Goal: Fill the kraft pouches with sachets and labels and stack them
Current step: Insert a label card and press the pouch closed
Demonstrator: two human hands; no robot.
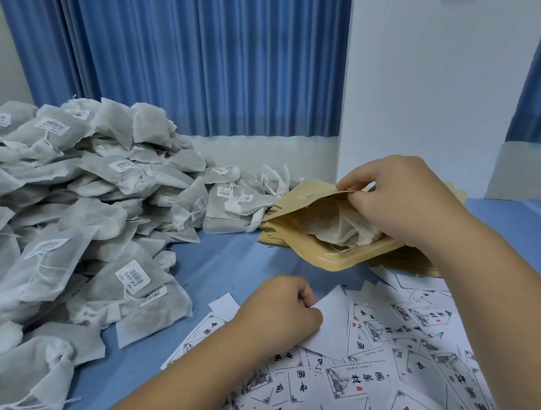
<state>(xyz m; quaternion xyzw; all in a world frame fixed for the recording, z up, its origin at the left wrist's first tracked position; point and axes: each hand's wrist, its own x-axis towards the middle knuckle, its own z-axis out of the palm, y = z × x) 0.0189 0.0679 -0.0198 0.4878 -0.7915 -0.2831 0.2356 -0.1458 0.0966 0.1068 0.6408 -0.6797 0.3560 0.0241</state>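
far left: heap of sachets (72, 208), grey-white mesh bags with string ties and small barcode stickers, piled on the blue table (228, 259) from the left edge toward the middle. blue curtain (192, 57) hangs behind the heap.

centre, low: left hand (283, 313) rests on the table at the near edge of the spread of labels (412, 356). its fingers are curled in tight, and thumb and forefinger pinch the edge of one label (331, 322) that lies blank side up. the other labels are loose and overlapping, most of them print side up, and they cover the table's lower right.

centre right, further back: one kraft pouch (351, 262) lies tilted on top of the stack of pouches (270, 233), which sits flat on the table just right of the sachet heap. one sachet (334, 227) is inside the pouch. i cannot tell whether i see it through a clear front or through the open mouth.

right: right hand (399, 197) comes in from the lower right, above the labels. its thumb and fingertips pinch the upper lip of the pouch and hold it up, with the remaining fingers curled down against the sachet's gathered end.

white wall (428, 87) stands behind the right hand.
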